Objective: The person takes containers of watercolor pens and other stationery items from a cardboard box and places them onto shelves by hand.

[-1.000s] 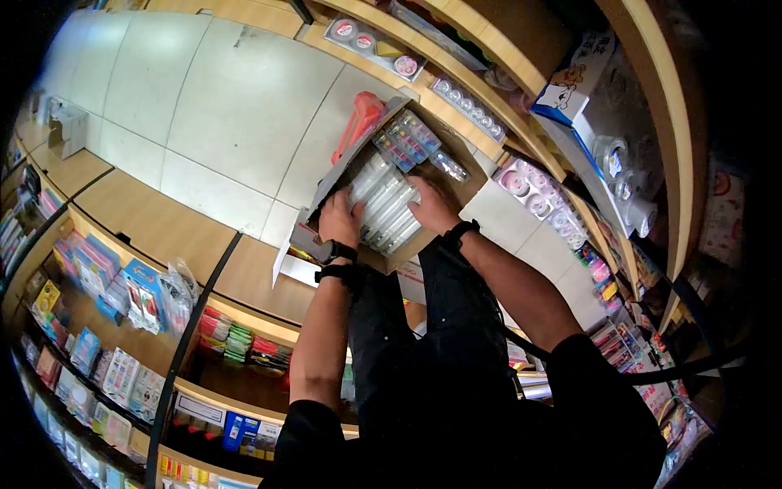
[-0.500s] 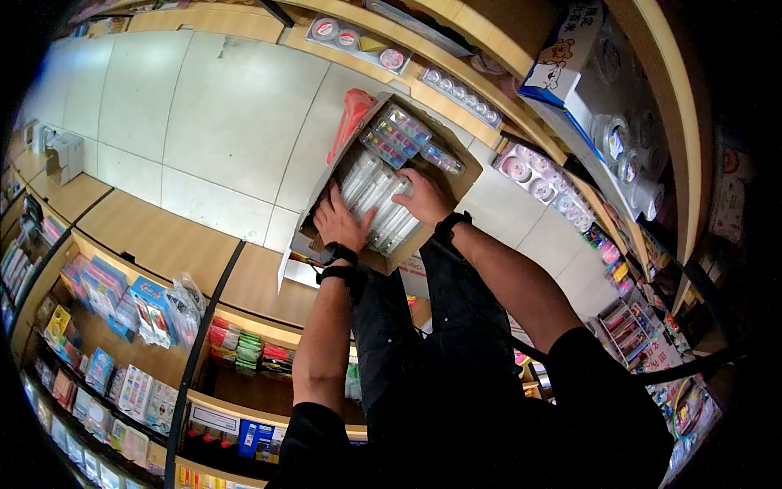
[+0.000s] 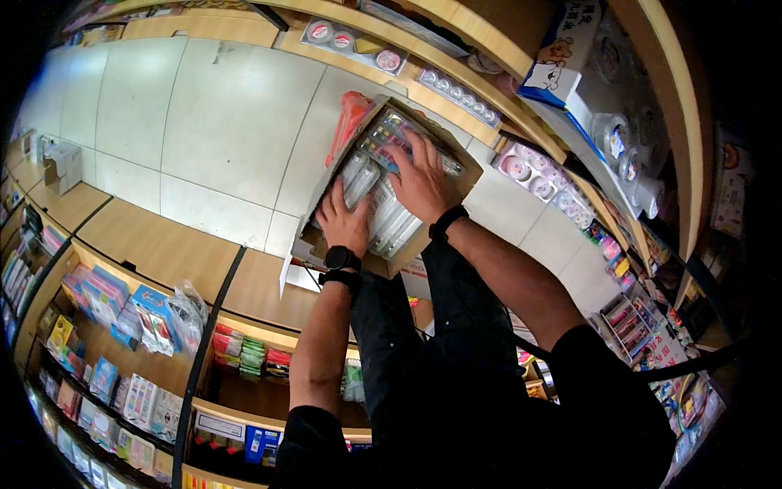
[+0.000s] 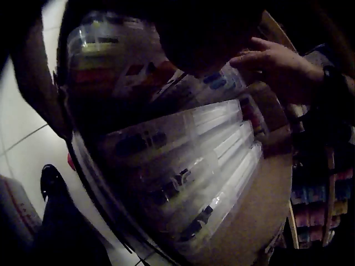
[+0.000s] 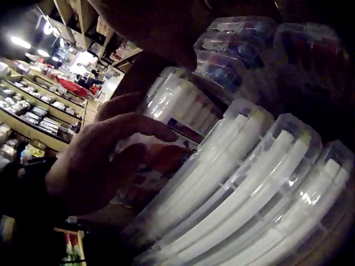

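Observation:
A cardboard box [image 4: 252,202] stands open before the person's legs, with a row of clear plastic cases [image 3: 397,230] with white contents leaning inside. My left hand [image 3: 346,226] reaches in at the box's left side. Its thumb lies across the labelled face of one clear plastic case [image 5: 180,102], with fingers behind it; that case stands apart from the row. My right hand [image 3: 423,186] is over the far part of the box, fingers extended and spread above clear cases with colourful contents [image 3: 377,137]. Its palm hides part of the row.
Beside the box's far left side lies a red-orange object [image 3: 349,118] on the tiled floor [image 3: 236,122]. Wooden shelves with packaged goods [image 3: 159,318] run along the left. Another shelf unit, with clear round containers [image 3: 615,138], stands on the right.
My right hand has moved from the white-filled cases up and over the colourful ones. My left hand has shifted slightly, and a gap has opened between the leftmost cases and the row.

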